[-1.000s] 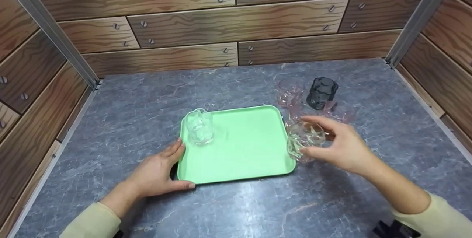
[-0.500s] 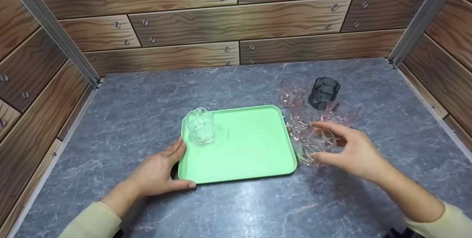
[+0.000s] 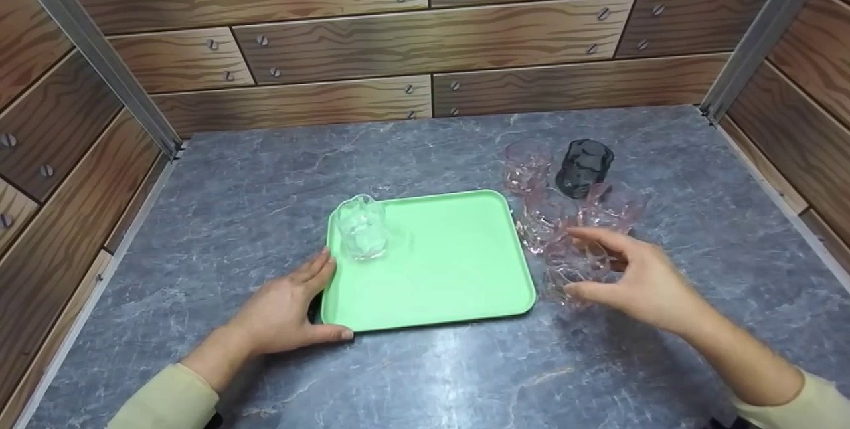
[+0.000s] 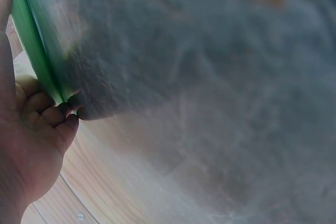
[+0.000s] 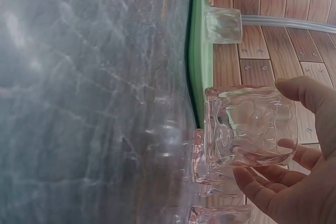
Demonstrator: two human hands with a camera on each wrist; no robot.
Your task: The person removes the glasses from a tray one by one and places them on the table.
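Observation:
A green tray [image 3: 431, 269] lies on the grey marbled table. My left hand [image 3: 282, 313] grips its near left corner, thumb along the front edge and fingers at the left rim. A clear glass tumbler [image 3: 362, 226] stands in the tray's far left corner. My right hand [image 3: 637, 283] holds a pale pink glass tumbler [image 5: 252, 124] between thumb and fingers, just right of the tray. In the right wrist view that tumbler is at or very near the table surface; I cannot tell whether it touches.
Close behind the held tumbler are other pink tumblers: one by the tray [image 3: 541, 223], one further right [image 3: 614, 206] and one at the back [image 3: 524, 167]. A dark grey tumbler [image 3: 584, 169] is beside the back one. Wood-patterned walls [image 3: 332, 50] enclose the table.
My right hand has moved the pink tumbler rightward and a little nearer me, from over the tray's right edge to the table area beside it. The left hand and tray have stayed put.

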